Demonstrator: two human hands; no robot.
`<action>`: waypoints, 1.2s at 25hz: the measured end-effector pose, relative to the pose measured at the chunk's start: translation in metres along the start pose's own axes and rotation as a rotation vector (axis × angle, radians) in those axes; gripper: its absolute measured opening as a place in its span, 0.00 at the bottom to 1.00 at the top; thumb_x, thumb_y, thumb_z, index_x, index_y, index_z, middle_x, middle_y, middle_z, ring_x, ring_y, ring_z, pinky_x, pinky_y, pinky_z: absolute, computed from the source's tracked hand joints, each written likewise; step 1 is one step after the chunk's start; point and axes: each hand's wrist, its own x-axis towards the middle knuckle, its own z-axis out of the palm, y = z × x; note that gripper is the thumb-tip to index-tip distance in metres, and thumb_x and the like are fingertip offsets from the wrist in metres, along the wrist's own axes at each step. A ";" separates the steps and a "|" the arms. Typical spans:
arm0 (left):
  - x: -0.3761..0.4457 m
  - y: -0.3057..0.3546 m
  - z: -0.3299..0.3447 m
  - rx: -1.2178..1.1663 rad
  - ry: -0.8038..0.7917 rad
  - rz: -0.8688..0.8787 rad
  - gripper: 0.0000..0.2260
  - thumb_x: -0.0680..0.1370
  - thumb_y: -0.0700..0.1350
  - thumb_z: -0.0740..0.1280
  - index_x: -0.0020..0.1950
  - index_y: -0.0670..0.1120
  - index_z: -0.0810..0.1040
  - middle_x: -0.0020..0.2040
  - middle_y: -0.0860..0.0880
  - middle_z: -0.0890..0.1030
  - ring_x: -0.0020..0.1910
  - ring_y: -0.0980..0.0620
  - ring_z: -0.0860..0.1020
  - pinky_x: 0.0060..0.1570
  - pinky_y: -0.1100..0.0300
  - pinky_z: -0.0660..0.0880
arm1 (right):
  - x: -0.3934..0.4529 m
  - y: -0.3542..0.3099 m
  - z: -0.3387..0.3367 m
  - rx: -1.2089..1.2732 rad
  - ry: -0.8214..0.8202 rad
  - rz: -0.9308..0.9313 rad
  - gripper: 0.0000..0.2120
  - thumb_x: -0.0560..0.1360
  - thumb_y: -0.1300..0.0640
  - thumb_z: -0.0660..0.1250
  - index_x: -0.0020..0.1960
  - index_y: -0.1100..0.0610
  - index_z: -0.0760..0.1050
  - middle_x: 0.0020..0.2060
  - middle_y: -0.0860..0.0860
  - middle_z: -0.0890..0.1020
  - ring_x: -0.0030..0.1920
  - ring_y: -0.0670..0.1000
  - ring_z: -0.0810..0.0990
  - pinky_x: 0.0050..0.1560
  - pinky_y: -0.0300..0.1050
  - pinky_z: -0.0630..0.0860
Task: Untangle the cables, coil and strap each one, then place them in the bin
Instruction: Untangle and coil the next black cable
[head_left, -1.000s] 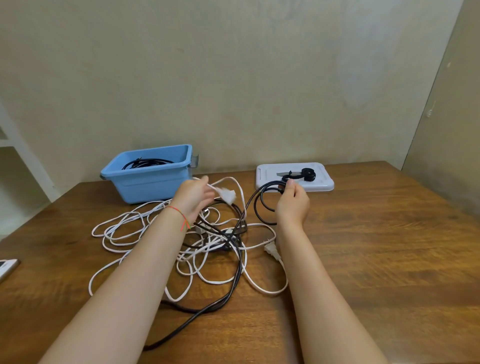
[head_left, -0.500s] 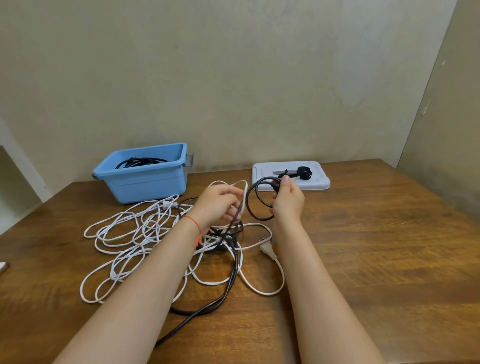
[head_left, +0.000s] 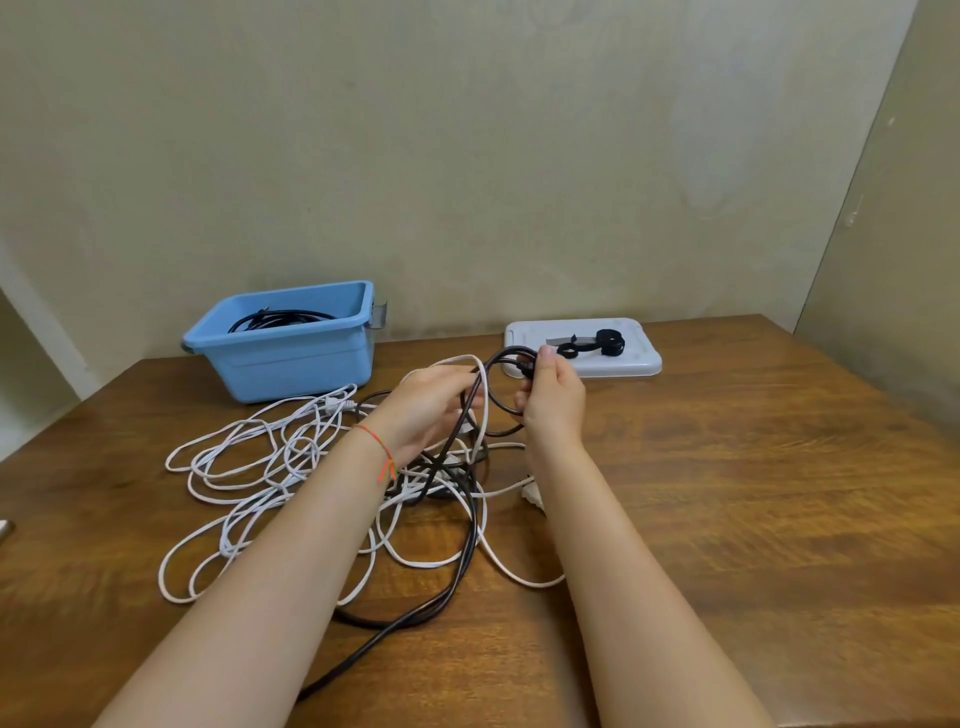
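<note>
A tangle of white cables (head_left: 270, 457) and one black cable (head_left: 462, 561) lies on the wooden table (head_left: 753, 493). My right hand (head_left: 553, 400) grips a raised loop of the black cable near its plug end. My left hand (head_left: 431, 405) holds a white cable that arches up beside that black loop. A blue bin (head_left: 291, 358) stands at the back left with a coiled black cable (head_left: 280, 319) inside. Black straps (head_left: 608, 344) lie on a white tray (head_left: 639, 364) just behind my right hand.
A white plug (head_left: 532, 493) rests on the table below my right wrist. A wall runs close behind the table. The edge of a flat device (head_left: 4, 530) shows at the far left. Bare wood spreads to the right.
My left hand moved right, from beside the bin to close against my right hand, bringing a white cable up next to the black loop. My right hand stayed in place.
</note>
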 end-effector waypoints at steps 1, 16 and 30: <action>0.000 0.003 0.002 -0.120 -0.027 0.001 0.11 0.83 0.40 0.59 0.58 0.37 0.78 0.50 0.39 0.81 0.47 0.47 0.80 0.44 0.58 0.79 | -0.005 0.001 0.006 0.029 -0.025 0.012 0.17 0.84 0.51 0.55 0.45 0.58 0.76 0.34 0.54 0.76 0.30 0.48 0.73 0.30 0.41 0.72; 0.005 -0.001 -0.017 0.125 0.185 0.023 0.07 0.83 0.41 0.61 0.45 0.44 0.74 0.29 0.51 0.64 0.22 0.57 0.63 0.31 0.60 0.72 | -0.021 -0.002 0.010 -0.437 -0.336 -0.138 0.10 0.77 0.48 0.65 0.52 0.53 0.80 0.43 0.49 0.83 0.43 0.47 0.81 0.39 0.41 0.77; -0.009 0.018 -0.022 -0.049 0.072 0.111 0.08 0.83 0.42 0.62 0.43 0.45 0.71 0.26 0.52 0.62 0.22 0.56 0.59 0.22 0.63 0.61 | 0.004 -0.013 -0.020 -0.972 0.079 -0.404 0.13 0.82 0.53 0.60 0.61 0.59 0.75 0.58 0.57 0.73 0.58 0.57 0.74 0.56 0.52 0.73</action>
